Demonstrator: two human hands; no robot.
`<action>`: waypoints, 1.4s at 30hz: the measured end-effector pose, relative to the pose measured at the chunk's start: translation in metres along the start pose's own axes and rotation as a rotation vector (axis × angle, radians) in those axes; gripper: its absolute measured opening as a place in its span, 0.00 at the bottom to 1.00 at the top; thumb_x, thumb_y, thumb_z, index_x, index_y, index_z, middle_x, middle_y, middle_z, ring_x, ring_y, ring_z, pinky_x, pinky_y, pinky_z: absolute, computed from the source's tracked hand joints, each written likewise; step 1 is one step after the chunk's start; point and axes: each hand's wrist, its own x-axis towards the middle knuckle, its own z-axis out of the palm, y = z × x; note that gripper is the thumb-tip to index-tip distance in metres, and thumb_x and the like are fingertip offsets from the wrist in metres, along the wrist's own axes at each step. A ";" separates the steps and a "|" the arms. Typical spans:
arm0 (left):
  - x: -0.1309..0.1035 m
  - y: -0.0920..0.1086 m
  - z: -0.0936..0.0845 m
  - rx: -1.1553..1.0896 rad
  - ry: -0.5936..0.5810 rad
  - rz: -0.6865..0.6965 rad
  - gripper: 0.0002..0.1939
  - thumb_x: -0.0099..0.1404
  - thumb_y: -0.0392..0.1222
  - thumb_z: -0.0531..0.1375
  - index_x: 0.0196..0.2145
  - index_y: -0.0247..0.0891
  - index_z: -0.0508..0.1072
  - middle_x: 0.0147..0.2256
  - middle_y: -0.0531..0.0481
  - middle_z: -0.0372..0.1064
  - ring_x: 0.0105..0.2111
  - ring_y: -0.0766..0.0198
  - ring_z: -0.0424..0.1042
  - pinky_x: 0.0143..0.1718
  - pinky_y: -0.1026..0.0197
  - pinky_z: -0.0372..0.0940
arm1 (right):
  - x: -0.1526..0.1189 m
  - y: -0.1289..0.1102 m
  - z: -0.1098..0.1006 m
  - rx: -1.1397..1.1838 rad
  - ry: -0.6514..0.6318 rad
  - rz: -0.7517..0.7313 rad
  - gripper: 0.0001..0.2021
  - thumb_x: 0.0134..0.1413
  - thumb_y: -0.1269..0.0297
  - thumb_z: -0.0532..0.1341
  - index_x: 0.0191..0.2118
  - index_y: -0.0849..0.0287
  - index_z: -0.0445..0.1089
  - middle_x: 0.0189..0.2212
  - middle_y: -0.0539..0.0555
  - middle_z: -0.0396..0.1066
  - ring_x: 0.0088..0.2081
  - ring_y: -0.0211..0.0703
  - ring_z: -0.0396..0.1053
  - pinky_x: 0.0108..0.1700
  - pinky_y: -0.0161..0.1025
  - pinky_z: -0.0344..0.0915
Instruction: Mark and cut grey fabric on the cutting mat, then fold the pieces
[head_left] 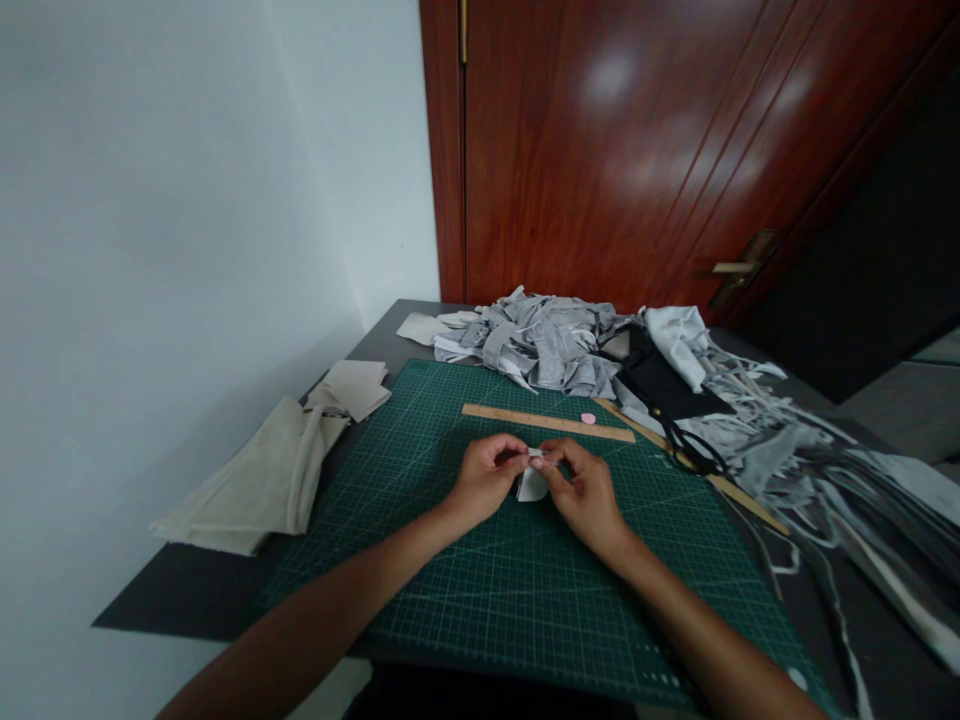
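Note:
Between my two hands is a small piece of off-white fabric (532, 486), its top edge pinched and its lower part hanging down. My left hand (491, 472) has thumb and forefinger closed on the left end of that edge. My right hand (581, 484) pinches the right end, with the fingertips of both hands almost touching. Fingers cover most of the top edge, so whether it is folded there I cannot tell. Just beyond the hands, a wooden ruler (547, 422) lies on the green cutting mat (420, 440), with a pink chalk piece (588, 418) beside it.
Folded beige cloth (255, 480) and smaller fabric pieces (351, 388) lie at the left. Grey and white fabric scraps (547, 340) are heaped at the back. Black-handled scissors (694, 448) rest at the right near a second wooden ruler (750, 503) and long fabric strips (870, 530).

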 end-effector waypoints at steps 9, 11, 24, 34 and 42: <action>-0.001 0.001 0.001 -0.023 0.081 -0.013 0.08 0.57 0.43 0.65 0.30 0.36 0.75 0.29 0.51 0.73 0.29 0.64 0.71 0.33 0.63 0.66 | 0.001 0.005 0.010 0.298 0.077 0.182 0.22 0.49 0.52 0.72 0.46 0.53 0.69 0.35 0.52 0.77 0.35 0.47 0.75 0.36 0.42 0.73; -0.001 0.002 0.001 -0.055 0.068 -0.017 0.09 0.57 0.45 0.66 0.31 0.36 0.75 0.29 0.51 0.73 0.29 0.64 0.71 0.33 0.62 0.66 | 0.002 0.004 0.010 0.348 0.034 0.222 0.17 0.50 0.50 0.70 0.41 0.54 0.72 0.32 0.52 0.77 0.32 0.46 0.74 0.32 0.40 0.72; -0.007 0.000 0.006 -0.062 0.035 -0.037 0.10 0.59 0.46 0.65 0.30 0.36 0.72 0.27 0.53 0.69 0.28 0.66 0.66 0.31 0.64 0.61 | 0.000 0.004 0.012 0.370 0.111 0.277 0.15 0.53 0.49 0.68 0.30 0.57 0.73 0.24 0.50 0.73 0.24 0.40 0.66 0.26 0.36 0.63; -0.009 0.005 0.007 -0.086 -0.068 -0.070 0.21 0.57 0.56 0.68 0.31 0.36 0.69 0.26 0.56 0.63 0.26 0.68 0.61 0.28 0.65 0.58 | -0.001 0.008 0.013 0.401 0.109 0.310 0.16 0.51 0.49 0.69 0.29 0.58 0.73 0.23 0.49 0.71 0.24 0.38 0.63 0.25 0.34 0.59; -0.004 -0.004 0.002 -0.118 -0.086 -0.017 0.21 0.58 0.56 0.67 0.27 0.38 0.63 0.26 0.56 0.62 0.27 0.67 0.61 0.30 0.64 0.58 | 0.002 0.006 0.013 0.518 0.037 0.399 0.16 0.54 0.49 0.67 0.29 0.58 0.74 0.23 0.48 0.70 0.24 0.37 0.61 0.26 0.34 0.59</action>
